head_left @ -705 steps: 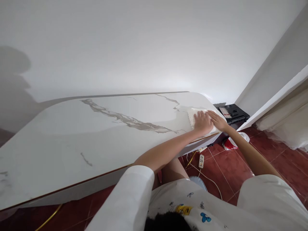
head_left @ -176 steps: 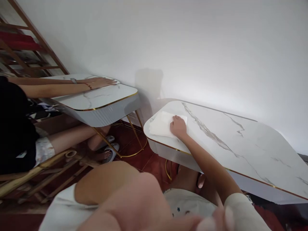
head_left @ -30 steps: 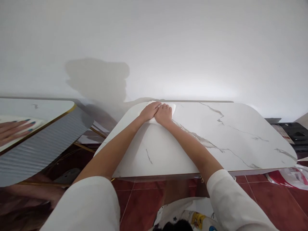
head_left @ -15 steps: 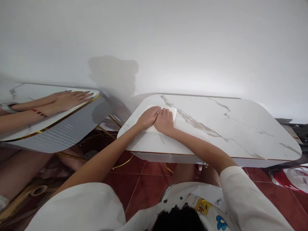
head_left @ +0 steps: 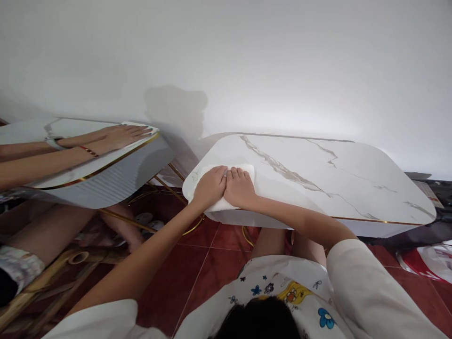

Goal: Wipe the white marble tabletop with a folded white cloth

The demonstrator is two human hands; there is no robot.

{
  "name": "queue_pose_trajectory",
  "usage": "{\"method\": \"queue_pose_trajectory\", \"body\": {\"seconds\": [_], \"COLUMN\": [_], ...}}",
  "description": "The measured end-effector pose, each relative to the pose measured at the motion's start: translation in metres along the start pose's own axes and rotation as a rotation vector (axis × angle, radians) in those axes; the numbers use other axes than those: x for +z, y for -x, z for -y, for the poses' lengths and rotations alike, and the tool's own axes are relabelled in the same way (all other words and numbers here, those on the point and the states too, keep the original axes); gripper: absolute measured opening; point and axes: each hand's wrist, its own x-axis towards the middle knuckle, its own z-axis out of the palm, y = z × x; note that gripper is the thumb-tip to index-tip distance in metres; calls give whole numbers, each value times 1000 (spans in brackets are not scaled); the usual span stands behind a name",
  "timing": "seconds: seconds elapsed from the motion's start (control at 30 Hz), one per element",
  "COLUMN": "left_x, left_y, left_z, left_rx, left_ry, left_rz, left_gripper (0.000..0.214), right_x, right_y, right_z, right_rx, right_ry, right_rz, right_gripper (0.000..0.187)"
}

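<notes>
A white cloth (head_left: 250,172) lies on the near left corner of a white marble-patterned tabletop (head_left: 353,179). My left hand (head_left: 211,186) presses down on it, fingers together and bent over the cloth. Touching it on the right, my right hand (head_left: 240,187) grips the same cloth with its fingers closed side by side. Part of the cloth is hidden beneath both hands, and its front edge reaches the table's front edge.
To the left, another person's hands (head_left: 127,136) rest on a white cloth on a second gold-edged table (head_left: 84,181). A wooden stool (head_left: 52,282) stands below. A white wall (head_left: 282,66) rises behind. A red-and-white bag (head_left: 423,263) sits on the floor at right.
Both my hands and the cloth have moved nearer the table's front edge. The other person's hands have shifted right in view, with their cloth now showing.
</notes>
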Motion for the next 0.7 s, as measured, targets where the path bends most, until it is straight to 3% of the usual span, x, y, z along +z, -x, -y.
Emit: {"method": "queue_pose_trajectory", "body": {"seconds": [0.17, 0.37, 0.5, 0.7], "left_x": [8, 23, 33, 42], "left_y": [7, -26, -57, -97], "left_z": [-36, -69, -74, -63], "left_rx": [9, 9, -46, -131], "left_ry": [-70, -22, 91, 165], "left_rz": [-21, 12, 18, 16], "left_gripper": [34, 25, 25, 29], "right_x": [-10, -24, -29, -24], "right_y": [20, 16, -5, -48], "right_z": [-24, -66, -95, -121], "right_rx": [-40, 26, 9, -11], "right_ry": [3, 39, 42, 52], "right_rz": [24, 46, 23, 20], "right_gripper": [53, 52, 45, 40]}}
